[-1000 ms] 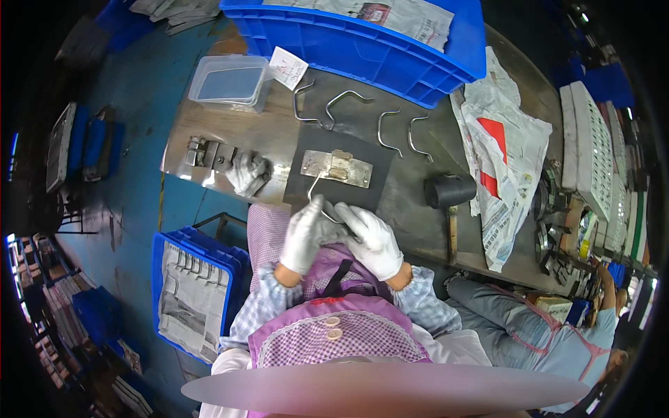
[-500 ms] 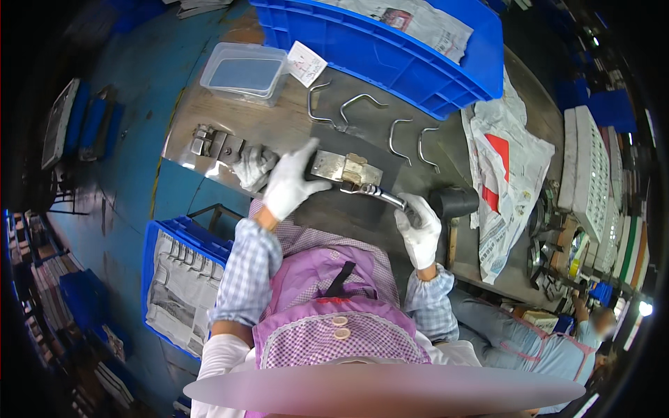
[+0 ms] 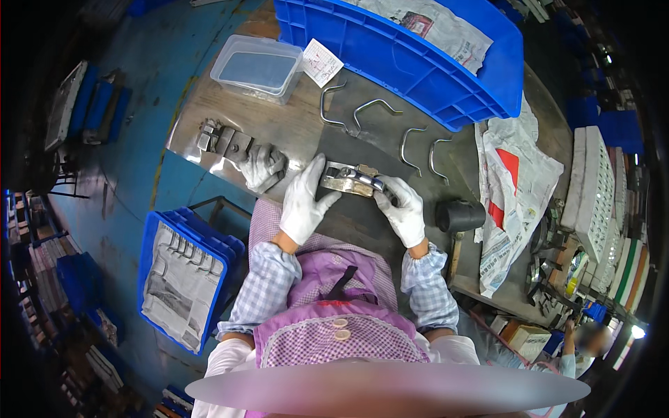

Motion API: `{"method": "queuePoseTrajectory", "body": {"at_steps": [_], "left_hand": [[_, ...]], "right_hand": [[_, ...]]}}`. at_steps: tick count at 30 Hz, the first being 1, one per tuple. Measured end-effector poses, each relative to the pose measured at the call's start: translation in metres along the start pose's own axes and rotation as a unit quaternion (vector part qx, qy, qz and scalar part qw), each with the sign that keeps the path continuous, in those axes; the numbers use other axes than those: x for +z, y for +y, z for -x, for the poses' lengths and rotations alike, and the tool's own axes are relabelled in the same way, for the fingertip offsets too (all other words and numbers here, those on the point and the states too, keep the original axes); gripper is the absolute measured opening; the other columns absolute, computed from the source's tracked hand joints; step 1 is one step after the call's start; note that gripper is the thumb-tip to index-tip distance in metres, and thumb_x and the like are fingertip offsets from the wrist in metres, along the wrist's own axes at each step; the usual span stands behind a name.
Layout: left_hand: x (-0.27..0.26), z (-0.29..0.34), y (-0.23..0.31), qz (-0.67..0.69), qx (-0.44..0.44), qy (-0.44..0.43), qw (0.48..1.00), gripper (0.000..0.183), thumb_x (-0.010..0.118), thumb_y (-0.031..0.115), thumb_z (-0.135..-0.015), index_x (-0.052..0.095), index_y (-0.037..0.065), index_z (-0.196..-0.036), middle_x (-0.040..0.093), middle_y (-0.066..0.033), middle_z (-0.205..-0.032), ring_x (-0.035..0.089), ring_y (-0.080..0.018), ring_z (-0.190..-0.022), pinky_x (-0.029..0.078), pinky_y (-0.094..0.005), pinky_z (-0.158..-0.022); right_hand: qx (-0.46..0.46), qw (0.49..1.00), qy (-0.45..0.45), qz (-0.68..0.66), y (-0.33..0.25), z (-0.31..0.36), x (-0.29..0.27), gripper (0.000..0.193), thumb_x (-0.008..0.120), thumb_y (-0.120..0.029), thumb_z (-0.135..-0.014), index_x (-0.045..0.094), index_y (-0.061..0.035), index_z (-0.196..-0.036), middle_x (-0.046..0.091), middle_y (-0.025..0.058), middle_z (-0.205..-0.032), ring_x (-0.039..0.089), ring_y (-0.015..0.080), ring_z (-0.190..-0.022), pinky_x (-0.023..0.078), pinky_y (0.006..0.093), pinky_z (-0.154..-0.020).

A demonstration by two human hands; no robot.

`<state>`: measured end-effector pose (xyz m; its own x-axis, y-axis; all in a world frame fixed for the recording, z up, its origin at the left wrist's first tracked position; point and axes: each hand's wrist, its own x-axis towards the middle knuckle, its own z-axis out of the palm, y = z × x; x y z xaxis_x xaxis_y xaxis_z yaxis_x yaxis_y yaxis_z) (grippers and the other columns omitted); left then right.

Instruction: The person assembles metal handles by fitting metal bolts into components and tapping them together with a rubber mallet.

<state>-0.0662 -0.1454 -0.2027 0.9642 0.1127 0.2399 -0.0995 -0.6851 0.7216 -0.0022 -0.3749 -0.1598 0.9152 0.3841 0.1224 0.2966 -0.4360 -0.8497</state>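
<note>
metal fixture (image 3: pixel 350 185) on dark mat (image 3: pixel 369 151) on counter (image 3: pixel 282 122), between hands: left hand (image 3: pixel 305 200) digits spread at left end, right hand (image 3: pixel 404 210) at right end, can't tell if clamped.

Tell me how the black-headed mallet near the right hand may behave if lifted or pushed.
The mallet will probably feel head-heavy: its black head is far thicker than its handle. If pushed, the rounded head may roll slightly, though the protruding handle should limit that.

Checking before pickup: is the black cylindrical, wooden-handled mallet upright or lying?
Lying down: its handle stretches from the head along the grey tabletop.
</note>
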Motion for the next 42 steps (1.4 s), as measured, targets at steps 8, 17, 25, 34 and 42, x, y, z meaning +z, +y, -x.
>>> {"method": "queuePoseTrajectory", "body": {"at_steps": [8,17,25,34,42], "left_hand": [[0.018,0.011,0.034,-0.081,-0.011,-0.019,0.996,0.076,0.072,0.022,-0.094,0.034,0.000,-0.156,0.038,-0.0282,-0.159,0.044,-0.0471,-0.141,0.036,-0.0489,-0.118],[0.030,0.011,0.023,-0.074,-0.010,0.020,0.997,0.072,0.071,0.023,-0.096,0.036,0.001,-0.155,0.038,-0.0249,-0.161,0.045,-0.0426,-0.142,0.038,-0.0477,-0.116],[0.032,0.006,-0.009,-0.038,0.034,0.059,0.997,0.069,0.081,0.015,-0.084,0.049,0.002,-0.144,0.057,-0.0208,-0.144,0.058,-0.0406,-0.128,0.047,-0.0458,-0.107],[0.022,-0.039,0.006,-0.029,-0.038,0.061,0.997,0.054,0.087,0.029,-0.076,0.067,0.002,-0.118,0.068,-0.0130,-0.125,0.062,-0.0343,-0.111,0.050,-0.0433,-0.096],[0.020,-0.041,0.010,0.002,-0.079,0.064,0.995,0.054,0.090,0.028,-0.074,0.070,0.000,-0.116,0.071,-0.0156,-0.119,0.065,-0.0327,-0.111,0.051,-0.0398,-0.098]], "right_hand": [[0.051,0.994,0.061,-0.071,0.016,0.011,0.000,0.027,0.071,-0.006,-0.093,0.070,-0.0006,-0.119,0.070,0.0143,-0.116,0.070,0.0283,-0.100,0.055,0.0351,-0.086],[-0.044,0.984,0.151,0.087,0.050,0.035,0.024,0.036,0.072,-0.021,-0.093,0.072,-0.0104,-0.127,0.065,0.0118,-0.134,0.062,0.0325,-0.103,0.049,0.0425,-0.094],[-0.114,0.968,0.153,0.165,0.054,0.032,0.026,0.053,0.085,-0.025,-0.072,0.074,-0.0114,-0.122,0.065,0.0067,-0.137,0.062,0.0289,-0.095,0.051,0.0418,-0.083],[0.030,0.979,0.201,0.018,0.052,0.012,0.037,0.056,0.084,-0.037,-0.082,0.071,-0.0100,-0.130,0.072,0.0067,-0.124,0.067,0.0272,-0.108,0.052,0.0389,-0.092],[0.087,0.979,0.168,-0.080,0.055,0.015,0.037,0.057,0.083,-0.031,-0.086,0.068,-0.0087,-0.136,0.069,0.0120,-0.128,0.065,0.0265,-0.116,0.050,0.0369,-0.101]]}}
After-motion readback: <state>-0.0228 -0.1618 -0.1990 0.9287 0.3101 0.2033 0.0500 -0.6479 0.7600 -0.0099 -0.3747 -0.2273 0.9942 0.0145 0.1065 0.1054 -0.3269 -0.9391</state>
